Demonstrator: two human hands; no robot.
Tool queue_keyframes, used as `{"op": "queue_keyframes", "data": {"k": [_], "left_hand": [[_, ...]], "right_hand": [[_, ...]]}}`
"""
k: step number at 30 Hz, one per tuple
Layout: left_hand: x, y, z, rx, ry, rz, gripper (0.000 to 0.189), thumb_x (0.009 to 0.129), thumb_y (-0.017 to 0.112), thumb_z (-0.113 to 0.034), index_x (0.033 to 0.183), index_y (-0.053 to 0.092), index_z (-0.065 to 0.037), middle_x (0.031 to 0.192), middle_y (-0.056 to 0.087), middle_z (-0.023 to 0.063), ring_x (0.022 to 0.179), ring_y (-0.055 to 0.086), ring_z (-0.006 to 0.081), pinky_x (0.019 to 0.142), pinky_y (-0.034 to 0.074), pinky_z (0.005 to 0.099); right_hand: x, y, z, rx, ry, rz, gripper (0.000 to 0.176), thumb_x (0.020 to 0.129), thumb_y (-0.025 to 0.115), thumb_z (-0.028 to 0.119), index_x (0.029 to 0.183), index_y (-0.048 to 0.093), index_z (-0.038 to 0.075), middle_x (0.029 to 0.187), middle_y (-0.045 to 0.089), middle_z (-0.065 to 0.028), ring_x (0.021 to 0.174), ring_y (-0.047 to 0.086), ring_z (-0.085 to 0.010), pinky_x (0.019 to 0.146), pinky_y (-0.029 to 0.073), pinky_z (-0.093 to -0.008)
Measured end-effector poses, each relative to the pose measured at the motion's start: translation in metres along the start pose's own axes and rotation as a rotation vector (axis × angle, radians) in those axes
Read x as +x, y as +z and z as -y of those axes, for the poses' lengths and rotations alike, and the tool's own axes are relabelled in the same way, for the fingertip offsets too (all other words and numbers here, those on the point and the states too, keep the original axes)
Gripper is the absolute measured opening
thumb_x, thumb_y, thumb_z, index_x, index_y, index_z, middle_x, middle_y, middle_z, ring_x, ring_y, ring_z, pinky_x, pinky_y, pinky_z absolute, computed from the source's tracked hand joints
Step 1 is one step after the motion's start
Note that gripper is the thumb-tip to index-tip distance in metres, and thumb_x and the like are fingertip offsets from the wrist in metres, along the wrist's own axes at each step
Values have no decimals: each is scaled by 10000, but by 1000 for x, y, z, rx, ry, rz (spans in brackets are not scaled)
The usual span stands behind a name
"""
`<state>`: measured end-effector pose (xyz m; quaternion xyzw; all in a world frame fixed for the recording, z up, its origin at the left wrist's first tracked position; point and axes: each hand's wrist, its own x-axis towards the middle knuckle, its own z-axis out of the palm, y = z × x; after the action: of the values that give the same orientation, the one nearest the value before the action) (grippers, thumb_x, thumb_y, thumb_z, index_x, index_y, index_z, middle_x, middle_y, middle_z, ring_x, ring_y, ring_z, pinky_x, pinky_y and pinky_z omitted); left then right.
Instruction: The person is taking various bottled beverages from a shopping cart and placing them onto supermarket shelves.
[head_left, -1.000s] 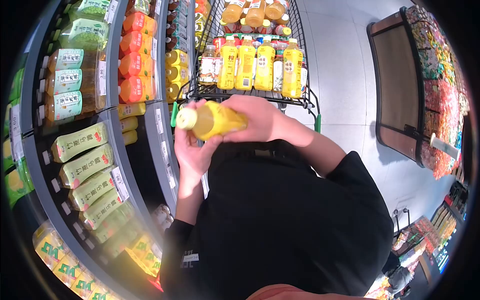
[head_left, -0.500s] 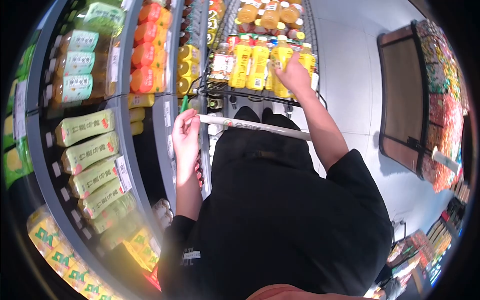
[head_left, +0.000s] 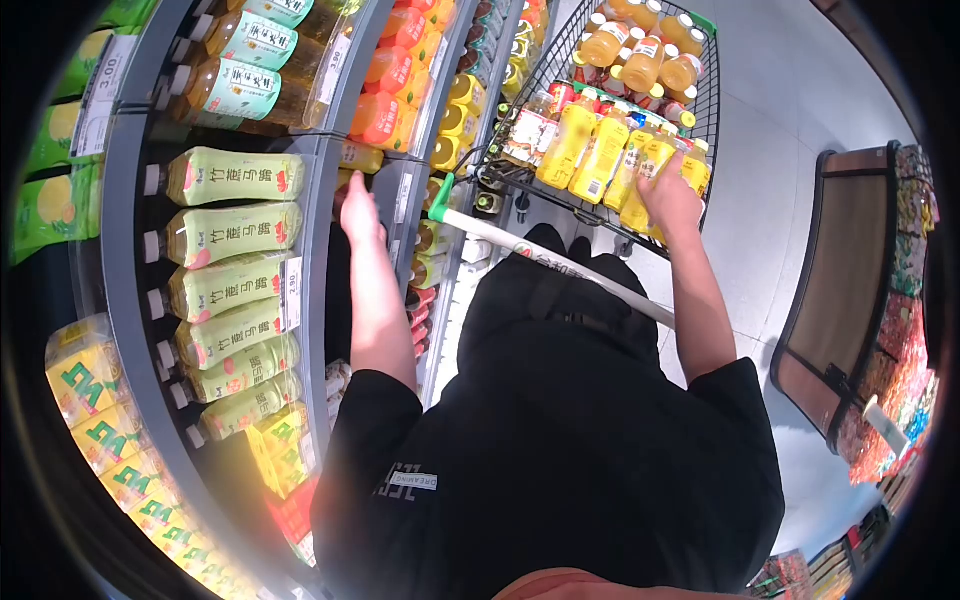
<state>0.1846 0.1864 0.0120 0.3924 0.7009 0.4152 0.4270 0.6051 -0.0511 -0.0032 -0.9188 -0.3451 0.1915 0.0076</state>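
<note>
My right hand (head_left: 674, 203) is wrapped round a yellow-labelled drink bottle (head_left: 634, 210) at the near end of the shopping cart (head_left: 560, 198). More yellow bottles (head_left: 603, 158) stand beside it in a row. My left hand (head_left: 361, 212) reaches into a dark gap in the shelf, thumb raised and fingers apart, partly in shadow. Just above its thumb lies a yellow bottle (head_left: 361, 157) on the shelf. The cart's white handle (head_left: 560, 258), with a green end, crosses in front of my body.
Shelves on the left hold pale green bottles (head_left: 240, 232), teal-labelled bottles (head_left: 235, 90) and orange bottles (head_left: 385, 118). Orange drink bottles (head_left: 642, 65) fill the cart's far end. A brown-sided display bin (head_left: 835, 290) with colourful packets stands on the right across the tiled floor (head_left: 755, 190).
My left hand has left the cart handle and moved into the shelf gap. My right hand stays at the yellow bottles in the cart. The view has shifted toward the shelves.
</note>
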Motion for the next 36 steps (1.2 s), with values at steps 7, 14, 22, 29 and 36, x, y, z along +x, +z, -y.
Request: {"op": "queue_keyframes", "data": {"k": [7,14,22,29,36], "left_hand": [[32,19,-33,129,246,19,761,990,669,-507,1490,493,39,1552,506,176,1391,496,277,1144,379,382],[58,22,-9,367,303,-131,691,926,752,-514,1273,664,77,1308,688,213,1159,667,305,1029,490,394],[-33,19,12,425,680,-162,732,834,870,-153,1412,469,45,1377,570,233,1222,605,340,1084,462,413],[-126,7,1,242,1396,71,714,801,856,38,1362,415,20,1369,529,240,1248,578,386,1084,490,490],[-187,69,-39,-133,636,592,710,842,790,89,1434,406,18,1419,536,175,1285,582,278,1077,524,423]], "right_hand": [[-24,15,-19,255,-3,-140,744,929,654,425,1494,372,30,968,740,-260,884,730,-445,759,578,-532],[-51,27,-61,498,42,-156,582,933,665,338,1410,475,64,843,722,-214,796,716,-421,724,559,-519],[-54,34,-73,621,87,-139,520,933,669,293,1371,504,68,751,681,-117,736,708,-343,696,546,-468],[-48,19,-76,608,153,-92,509,913,672,271,1341,498,56,964,707,-190,918,708,-388,800,545,-493],[-42,23,-78,570,116,-93,564,912,669,275,1375,459,32,1215,665,-261,1096,671,-429,916,546,-511]]}}
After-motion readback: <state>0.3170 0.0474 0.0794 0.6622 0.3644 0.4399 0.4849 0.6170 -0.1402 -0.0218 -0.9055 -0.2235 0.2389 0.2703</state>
